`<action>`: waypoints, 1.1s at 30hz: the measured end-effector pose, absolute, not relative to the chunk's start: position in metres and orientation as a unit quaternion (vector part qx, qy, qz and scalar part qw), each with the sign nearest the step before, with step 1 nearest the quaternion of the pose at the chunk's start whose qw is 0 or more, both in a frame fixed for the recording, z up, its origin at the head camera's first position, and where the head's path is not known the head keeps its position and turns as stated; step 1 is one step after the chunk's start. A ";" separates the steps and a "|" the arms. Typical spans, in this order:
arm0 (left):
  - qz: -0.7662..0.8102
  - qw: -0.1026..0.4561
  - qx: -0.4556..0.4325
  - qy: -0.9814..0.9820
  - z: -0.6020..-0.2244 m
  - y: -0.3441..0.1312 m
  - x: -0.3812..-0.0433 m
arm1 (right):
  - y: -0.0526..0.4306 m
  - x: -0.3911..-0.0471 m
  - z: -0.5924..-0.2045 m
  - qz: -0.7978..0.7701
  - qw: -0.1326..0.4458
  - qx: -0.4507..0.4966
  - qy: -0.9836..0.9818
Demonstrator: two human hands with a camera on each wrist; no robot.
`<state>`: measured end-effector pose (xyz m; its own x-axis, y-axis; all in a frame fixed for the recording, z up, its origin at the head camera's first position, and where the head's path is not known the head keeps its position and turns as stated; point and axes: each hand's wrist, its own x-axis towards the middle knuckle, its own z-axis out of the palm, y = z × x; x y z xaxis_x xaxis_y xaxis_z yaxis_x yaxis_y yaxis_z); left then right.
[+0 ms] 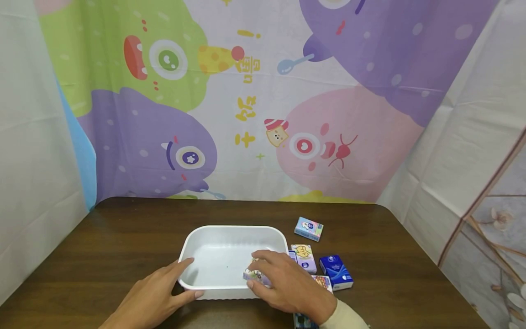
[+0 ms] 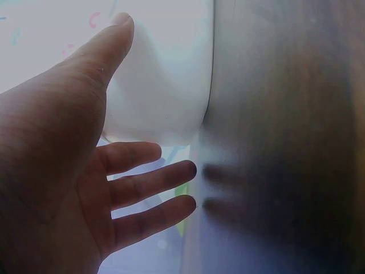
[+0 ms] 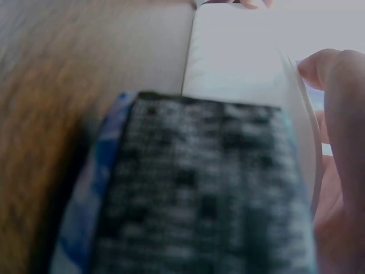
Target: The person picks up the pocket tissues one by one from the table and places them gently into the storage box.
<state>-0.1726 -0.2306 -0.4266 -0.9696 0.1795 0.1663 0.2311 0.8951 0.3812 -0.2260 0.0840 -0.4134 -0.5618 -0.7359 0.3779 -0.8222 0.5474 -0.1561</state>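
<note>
A white plastic tray (image 1: 218,253) stands on the table near me. At its front left corner is my left hand (image 1: 158,292), thumb near the front rim and index finger at the left rim; in the left wrist view its other fingers (image 2: 151,177) are spread beside the tray's outer wall. My right hand (image 1: 283,278) reaches over the tray's right side and holds a small tissue pack (image 1: 249,275) with a purple and white print low inside the tray. The hand partly covers that pack. In the right wrist view the held pack cannot be seen.
Right of the tray lie a blue tissue pack (image 1: 336,272), a yellow and lilac one (image 1: 304,258) and a light blue one (image 1: 309,229) farther back. Others show partly under the right forearm. A dark printed pack (image 3: 199,188) fills the right wrist view.
</note>
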 end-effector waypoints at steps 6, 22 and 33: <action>-0.200 0.057 -0.103 -0.973 -0.426 -0.231 -0.173 | 0.084 -0.227 -0.414 0.164 0.179 0.457 -0.855; -0.198 0.062 -0.103 -0.973 -0.425 -0.230 -0.172 | 0.088 -0.228 -0.407 0.185 0.182 0.445 -0.857; -0.194 0.050 -0.099 -0.975 -0.426 -0.231 -0.174 | 0.092 -0.234 -0.405 0.177 0.249 0.465 -0.831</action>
